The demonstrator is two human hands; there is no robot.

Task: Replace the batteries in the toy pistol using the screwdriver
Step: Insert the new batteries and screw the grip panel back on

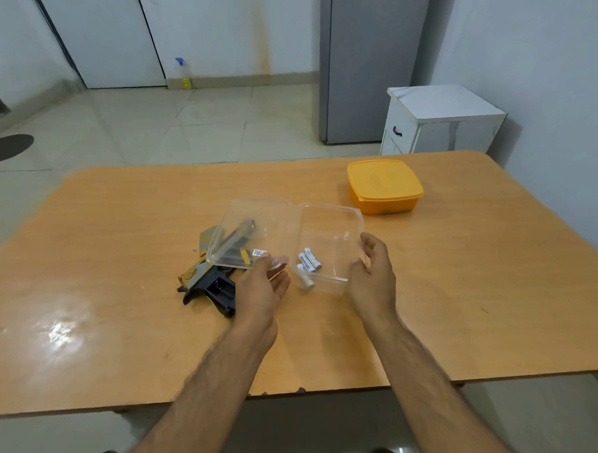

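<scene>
The worktop (84,251) lies bare left and near. The open clear container (325,227) fills the centre, its lid covering the toy pistol (212,287); a yellow box (383,187) blocks the far right.
</scene>
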